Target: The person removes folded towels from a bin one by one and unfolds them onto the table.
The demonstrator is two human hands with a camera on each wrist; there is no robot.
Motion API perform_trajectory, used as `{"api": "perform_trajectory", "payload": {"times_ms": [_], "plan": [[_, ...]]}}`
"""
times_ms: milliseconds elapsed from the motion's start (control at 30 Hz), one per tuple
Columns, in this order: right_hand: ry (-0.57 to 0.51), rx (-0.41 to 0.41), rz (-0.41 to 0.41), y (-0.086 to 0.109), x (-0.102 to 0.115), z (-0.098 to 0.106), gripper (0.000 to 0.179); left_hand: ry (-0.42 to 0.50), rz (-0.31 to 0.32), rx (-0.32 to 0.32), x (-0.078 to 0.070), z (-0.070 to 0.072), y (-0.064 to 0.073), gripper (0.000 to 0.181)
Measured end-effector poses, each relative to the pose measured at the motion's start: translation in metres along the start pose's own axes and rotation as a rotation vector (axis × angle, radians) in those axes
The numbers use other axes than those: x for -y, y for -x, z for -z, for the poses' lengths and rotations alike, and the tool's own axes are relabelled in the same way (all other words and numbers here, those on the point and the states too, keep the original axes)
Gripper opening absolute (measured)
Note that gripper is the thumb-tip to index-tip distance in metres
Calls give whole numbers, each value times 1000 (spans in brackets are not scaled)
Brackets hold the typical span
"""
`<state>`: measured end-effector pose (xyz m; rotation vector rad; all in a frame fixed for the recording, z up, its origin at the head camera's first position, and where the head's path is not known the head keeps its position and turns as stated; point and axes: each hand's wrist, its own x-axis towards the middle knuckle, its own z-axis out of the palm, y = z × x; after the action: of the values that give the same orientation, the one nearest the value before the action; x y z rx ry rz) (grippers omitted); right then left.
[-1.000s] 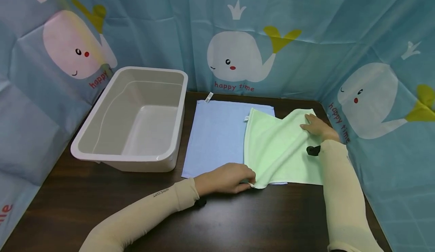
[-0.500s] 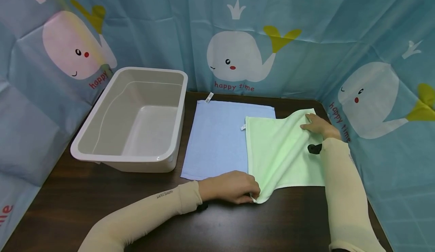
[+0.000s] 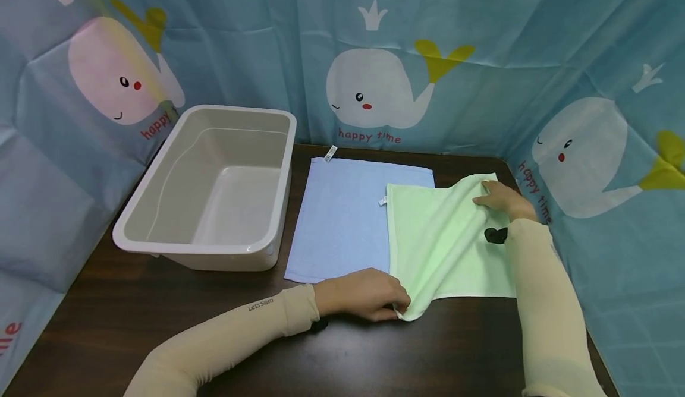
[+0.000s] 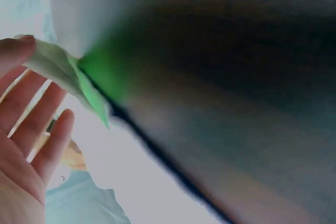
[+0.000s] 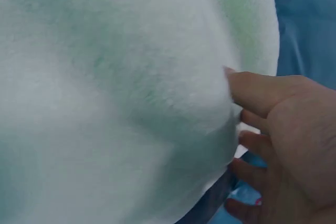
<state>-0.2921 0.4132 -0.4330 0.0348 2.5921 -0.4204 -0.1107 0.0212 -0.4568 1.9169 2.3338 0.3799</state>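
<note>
Lying between the two hands, a pale green cloth (image 3: pixel 414 224) is pinched at its near left corner by the left hand (image 3: pixel 364 295) and near its far right corner by the right hand (image 3: pixel 504 199), with a slanting fold raised between them. Just beyond the left hand, a blue cloth (image 3: pixel 348 219), partly covered by the green one, is spread on the dark table (image 3: pixel 385 361). Farther left of both hands, a pale grey tub (image 3: pixel 187 247) is seen standing upright
</note>
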Motion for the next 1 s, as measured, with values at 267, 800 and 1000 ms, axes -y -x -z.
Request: {"api": "perform_trajectory", "payload": {"times_ms": [267,800,1000], "plan": [[-41,42,-28,6,9,2,83,34,83,78,5,-9,0,8],[-40,-27,27,-5,0,-8,81,-150,435,215,20,-7,-4,68],[-37,-84,45,-7,-8,-13,82,-150,443,237,20,-6,-5,69]]}}
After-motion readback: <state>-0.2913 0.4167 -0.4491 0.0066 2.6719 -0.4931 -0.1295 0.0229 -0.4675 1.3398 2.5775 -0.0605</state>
